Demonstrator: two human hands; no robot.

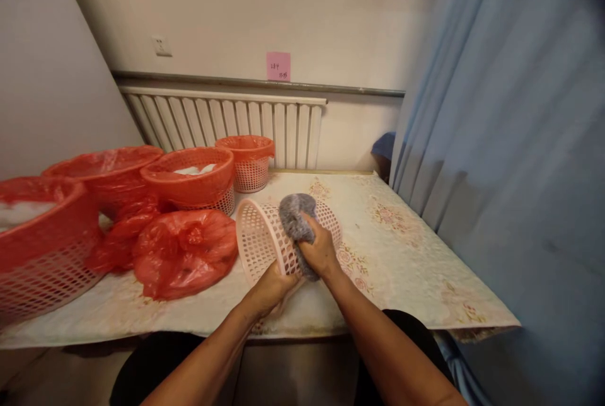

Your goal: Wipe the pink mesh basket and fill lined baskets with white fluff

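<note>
A pale pink perforated basket (258, 239) lies tilted on its side above the front part of the table, its open mouth facing left. My left hand (273, 287) grips its rim from below, with the thumb on the outside. In my right hand (321, 248) is a grey cloth (297, 214), pressed against the basket's outer wall. Part of the cloth hangs below my right fingers. To the left of the basket lies a crumpled red plastic bag (189, 251).
Several baskets lined with red bags stand at the left, including a small one (250, 173) near the radiator (227, 119). Some hold white material. A floral cloth covers the table (416, 267). A blue curtain (496, 141) hangs at the right.
</note>
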